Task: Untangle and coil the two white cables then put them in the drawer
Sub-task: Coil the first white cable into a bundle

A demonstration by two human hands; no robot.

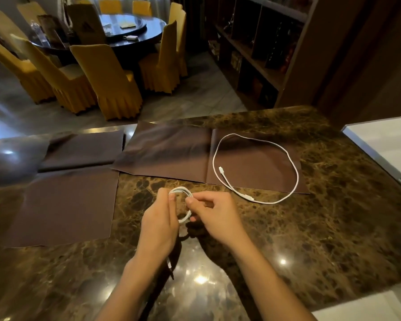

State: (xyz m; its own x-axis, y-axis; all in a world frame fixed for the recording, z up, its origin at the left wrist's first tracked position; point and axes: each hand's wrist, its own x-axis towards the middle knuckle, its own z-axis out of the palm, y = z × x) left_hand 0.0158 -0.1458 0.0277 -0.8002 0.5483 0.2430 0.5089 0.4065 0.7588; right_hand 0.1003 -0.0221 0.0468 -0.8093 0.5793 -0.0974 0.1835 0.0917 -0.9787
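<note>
Dark veined marble makes up the counter (pixel 333 216), with brown cloths (pixel 167 154) spread across its far and left parts. Beyond it, far left, yellow-covered chairs (pixel 107 79) ring a round dining table (pixel 134 31), and dark shelving (pixel 252 49) runs along the far right.

Near the middle of the counter, both hands work on the first white cable (pixel 182 192), gathered into a small coil held just above the marble. The left hand (pixel 159 224) has its fingers curled round the coil's left side. The right hand (pixel 214 213) pinches the right side between thumb and fingertips, its other fingers loosely bent. A short tail seems to hang below the left wrist (it is dim there, so I cannot be sure).

The second white cable (pixel 297 177) lies to the right, well apart from the hands, in one wide open loop on the brown cloth, its two plug ends lying near each other.

The untangling looks done, and the step in hand is finishing the first coil. Next, the loose end probably needs tucking so the loops hold, and then the second cable can be wound. No drawer is plainly visible, though the white surface at the far right may belong to one.
</note>
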